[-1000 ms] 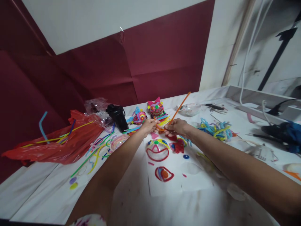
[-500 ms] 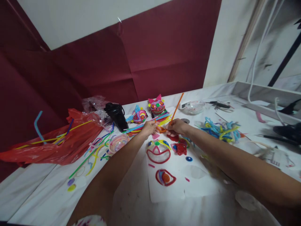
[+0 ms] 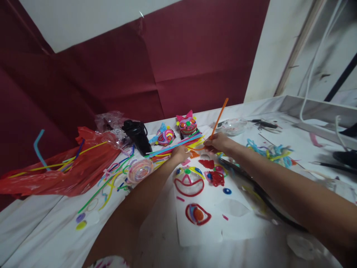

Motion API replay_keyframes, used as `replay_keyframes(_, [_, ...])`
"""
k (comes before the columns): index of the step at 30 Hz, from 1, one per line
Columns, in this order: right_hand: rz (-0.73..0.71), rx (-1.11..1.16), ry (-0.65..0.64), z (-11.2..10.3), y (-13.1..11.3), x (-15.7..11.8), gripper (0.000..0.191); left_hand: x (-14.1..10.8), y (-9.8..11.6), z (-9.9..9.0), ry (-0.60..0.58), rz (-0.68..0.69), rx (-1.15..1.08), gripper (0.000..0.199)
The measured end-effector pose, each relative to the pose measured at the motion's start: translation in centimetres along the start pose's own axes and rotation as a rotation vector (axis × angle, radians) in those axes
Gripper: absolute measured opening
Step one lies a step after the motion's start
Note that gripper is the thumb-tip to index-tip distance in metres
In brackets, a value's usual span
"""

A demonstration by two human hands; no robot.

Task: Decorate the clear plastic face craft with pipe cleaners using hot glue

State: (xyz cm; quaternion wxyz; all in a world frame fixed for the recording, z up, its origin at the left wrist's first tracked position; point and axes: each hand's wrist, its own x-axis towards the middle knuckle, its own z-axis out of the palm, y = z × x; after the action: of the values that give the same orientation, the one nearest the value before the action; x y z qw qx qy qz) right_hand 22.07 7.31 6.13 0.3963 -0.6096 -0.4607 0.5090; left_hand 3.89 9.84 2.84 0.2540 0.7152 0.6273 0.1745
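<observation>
Near the middle, my left hand (image 3: 180,153) is closed on one end of an orange pipe cleaner (image 3: 220,117). My right hand (image 3: 218,143) pinches the same strand farther along, and its loose end sticks up above the fingers. Between the hands the strand runs almost level, over a small orange piece. Below them lies a white sheet (image 3: 200,232) bearing a clear shape with a red smiling mouth outline (image 3: 189,189), a red-rimmed eye piece (image 3: 198,214), a red fuzzy piece (image 3: 216,178) and a blue dot (image 3: 227,191).
Behind the hands stand two colourful decorated heads (image 3: 187,125) (image 3: 165,136) and a black bottle-like object (image 3: 136,136). Left are a red plastic bag (image 3: 69,175) and a clear bowl (image 3: 140,171). Blue and yellow pipe cleaners (image 3: 272,154) lie right; a long dark object (image 3: 267,203) passes under my right forearm.
My right hand has moved right, away from my left, drawing the orange strand straighter between them. The long dark object under my right forearm now shows. The view has shifted slightly.
</observation>
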Motion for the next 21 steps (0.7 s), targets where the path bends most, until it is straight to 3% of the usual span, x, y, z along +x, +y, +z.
replay_keyframes(5, [-0.032, 0.026, 0.02, -1.4, -0.9, -1.3, 0.02, 0.6, 1.1, 0.6, 0.011, -0.01, 0.179, 0.034])
replay_keyframes(15, [-0.067, 0.082, 0.044, -2.7, -0.5, -2.3, 0.022, 0.9, 0.6, 1.2, 0.001, 0.124, 0.229, 0.023])
replay_keyframes(19, [-0.085, 0.113, 0.057, -3.2, -0.5, -2.5, 0.023, 0.5, 0.5, 0.1, 0.077, 0.253, 0.208, 0.046])
replay_keyframes(21, [-0.089, 0.125, 0.06, -3.2, -0.6, -2.6, 0.021, -0.1, 0.6, -0.7, 0.104, 0.359, 0.196, 0.047])
